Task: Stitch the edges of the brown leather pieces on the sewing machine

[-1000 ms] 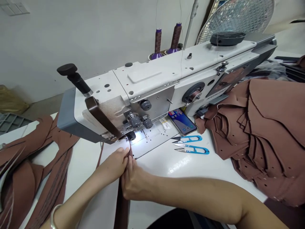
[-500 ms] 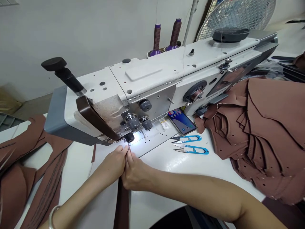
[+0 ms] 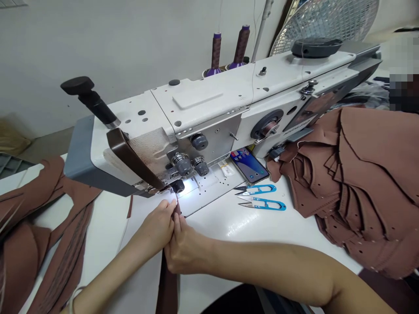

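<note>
Head view: just in front of the lit needle end of the sewing machine (image 3: 203,102), a brown strip (image 3: 168,290) is pinched in the fingers of both the left hand (image 3: 159,224) and the right hand (image 3: 186,248). Room for moving is offered by the white tabletop (image 3: 225,229) in front of the machine, bounded by the right forearm, two blue thread snips (image 3: 263,197) and the bedplate's edge. Farther right of the machine's needle end, that room is closed off by a heap of brown pieces (image 3: 369,170); to its left, by cut brown pieces (image 3: 67,253), with a white band between. The phone (image 3: 250,165) is set partly beneath the machine's arm.

Compared with half a second ago, the right hand has been drawn slightly away from the machine, and more of the strip is exposed between the fingertips; snips and phone have been left where they were.

The needle is hidden by the machine's head, and part of the strip by the hands. Its near end is cut off below, and the fan (image 3: 327,24) behind the machine above.
</note>
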`<state>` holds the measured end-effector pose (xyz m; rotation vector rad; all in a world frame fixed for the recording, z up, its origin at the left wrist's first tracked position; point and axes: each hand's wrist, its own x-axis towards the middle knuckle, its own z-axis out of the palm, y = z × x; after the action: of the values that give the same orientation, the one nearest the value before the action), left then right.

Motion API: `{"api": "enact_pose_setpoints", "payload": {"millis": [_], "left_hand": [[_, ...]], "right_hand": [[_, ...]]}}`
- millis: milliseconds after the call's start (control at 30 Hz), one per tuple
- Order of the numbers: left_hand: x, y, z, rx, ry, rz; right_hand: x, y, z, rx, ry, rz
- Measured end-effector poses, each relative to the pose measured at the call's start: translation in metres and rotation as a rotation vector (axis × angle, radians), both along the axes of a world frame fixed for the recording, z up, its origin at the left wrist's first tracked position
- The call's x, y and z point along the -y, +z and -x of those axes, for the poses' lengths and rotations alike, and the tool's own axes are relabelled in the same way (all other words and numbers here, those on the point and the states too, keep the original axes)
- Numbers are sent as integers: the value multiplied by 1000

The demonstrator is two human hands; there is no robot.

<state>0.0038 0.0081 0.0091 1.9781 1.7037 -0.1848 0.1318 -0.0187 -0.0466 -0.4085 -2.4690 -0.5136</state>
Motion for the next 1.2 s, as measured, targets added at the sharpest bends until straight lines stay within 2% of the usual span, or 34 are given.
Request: {"api": "enact_pose_setpoints", "payload": {"millis": [233, 433, 700, 967, 1100, 1200], "left_hand": [[-9, -2, 1, 21, -6, -2], [-12, -7, 10, 67, -20, -21], [-9, -5, 8, -33, -5, -2], [-15, -5, 11, -63, -11, -9], [-14, -2, 16, 46, 33, 18], [-4, 5, 15, 98, 50, 51]], "right_hand": [[-14, -8, 4, 37, 20, 1], [-26, -3, 3, 16, -10, 7], [-19, -4, 1, -25, -19, -15], [-33, -5, 0, 82, -26, 8], [-40, 3, -3, 139, -5, 41], [-38, 13, -7, 259, 56, 122]]}}
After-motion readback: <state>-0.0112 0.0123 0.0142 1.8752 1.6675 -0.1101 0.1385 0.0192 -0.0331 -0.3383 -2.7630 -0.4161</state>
